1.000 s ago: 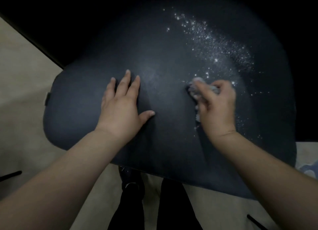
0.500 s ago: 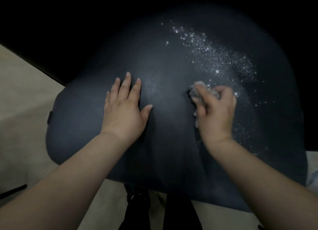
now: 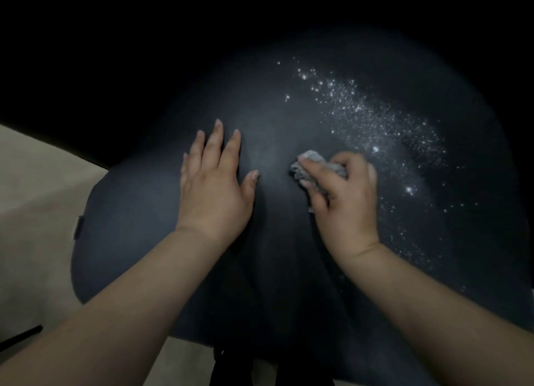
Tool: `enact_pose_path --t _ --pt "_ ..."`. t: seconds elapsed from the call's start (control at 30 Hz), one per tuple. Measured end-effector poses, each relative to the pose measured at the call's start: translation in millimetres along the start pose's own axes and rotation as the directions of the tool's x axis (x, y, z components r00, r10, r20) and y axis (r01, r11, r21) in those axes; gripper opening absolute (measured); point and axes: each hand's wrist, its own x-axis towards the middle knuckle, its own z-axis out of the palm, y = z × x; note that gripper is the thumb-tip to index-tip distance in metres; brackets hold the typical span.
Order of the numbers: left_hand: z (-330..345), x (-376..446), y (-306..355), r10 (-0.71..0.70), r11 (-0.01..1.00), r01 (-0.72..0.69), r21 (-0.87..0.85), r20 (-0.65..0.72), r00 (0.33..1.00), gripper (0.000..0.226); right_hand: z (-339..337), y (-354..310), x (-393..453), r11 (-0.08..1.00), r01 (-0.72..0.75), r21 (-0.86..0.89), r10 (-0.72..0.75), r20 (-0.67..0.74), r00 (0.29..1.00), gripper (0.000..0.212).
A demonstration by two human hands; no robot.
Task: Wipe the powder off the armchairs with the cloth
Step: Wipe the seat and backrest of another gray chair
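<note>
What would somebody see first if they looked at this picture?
The sparkly white powder jumps out, scattered in a band across the upper right of the dark armchair cushion. Next come the two hands in the middle: the right hand grips a crumpled grey cloth beside the powder, and the left hand rests flat on the cushion.

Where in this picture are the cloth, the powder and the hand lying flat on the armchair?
cloth [image 3: 310,161]: head view, bunched end sticking out past the fingers.
powder [image 3: 372,117]: head view, dense middle of the white streak.
left hand [image 3: 212,188]: head view, back of the hand.
</note>
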Motion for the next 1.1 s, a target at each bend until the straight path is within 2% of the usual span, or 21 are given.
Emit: enact_pose_path --t 0.07,0.13,0.27,0.33,0.4,0.5,0.57,0.6,0.7,0.73,0.77,0.83,0.93,1.0,1.1 --pt "0 9 4 0.007 1.000 -0.007 -0.003 -0.010 1.000 0.064 4 6 28 0.993 0.119 -0.021 -0.118 0.054 0.992 0.032" --pt "0 17 6 0.020 1.000 -0.021 -0.007 -0.014 1.000 0.061 6 18 62 0.986 0.156 -0.058 -0.154 0.043 0.987 0.031" --pt "-3 41 8 0.028 0.999 -0.029 -0.018 -0.056 0.998 0.060 0 28 74 0.998 -0.063 -0.029 0.060 -0.103 0.993 0.031" --pt "-2 57 12 -0.005 0.999 0.002 -0.036 -0.091 0.996 0.060 0 18 53 0.996 -0.093 -0.008 0.092 -0.082 0.992 0.034" --pt "4 68 14 -0.028 1.000 0.028 0.000 -0.121 0.992 0.060 5 9 39 1.000 0.011 -0.001 -0.011 -0.003 1.000 0.035" --pt "18 71 14 -0.012 0.993 0.031 0.114 -0.166 0.986 0.064 14 10 72 0.974 0.227 -0.006 -0.225 0.109 0.968 0.033" --pt "24 71 12 -0.014 0.989 0.039 0.145 -0.166 0.986 0.064 19 18 108 0.953 0.298 -0.061 -0.290 0.108 0.951 0.034" --pt "26 72 11 -0.015 0.988 0.041 0.152 -0.170 0.985 0.064 19 23 122 0.962 0.258 -0.083 -0.253 0.075 0.965 0.035" --pt "30 75 10 -0.008 0.985 0.040 0.169 -0.188 0.982 0.064 13 29 122 0.997 -0.001 -0.075 -0.001 -0.037 0.999 0.033" --pt "32 75 9 -0.007 0.984 0.041 0.171 -0.195 0.981 0.064 13 25 110 0.998 -0.030 -0.063 0.027 -0.049 0.998 0.036" --pt "33 76 9 -0.006 0.984 0.042 0.172 -0.202 0.979 0.064 15 18 98 0.999 -0.008 -0.052 0.006 -0.033 0.999 0.038" --pt "37 77 9 -0.005 0.982 0.044 0.181 -0.209 0.978 0.065 23 4 84 0.990 0.137 -0.022 -0.136 0.049 0.989 0.036" --pt "39 78 7 -0.009 0.978 0.051 0.202 -0.203 0.979 0.066 36 0 123 0.965 0.262 -0.017 -0.258 0.126 0.958 0.033" --pt "39 78 7 -0.014 0.977 0.056 0.207 -0.200 0.980 0.066 40 9 157 0.975 0.215 -0.064 -0.212 0.049 0.976 0.034" --pt "39 78 8 -0.010 0.978 0.052 0.202 -0.202 0.979 0.065 30 22 159 0.998 -0.007 -0.067 0.003 -0.063 0.998 0.039"
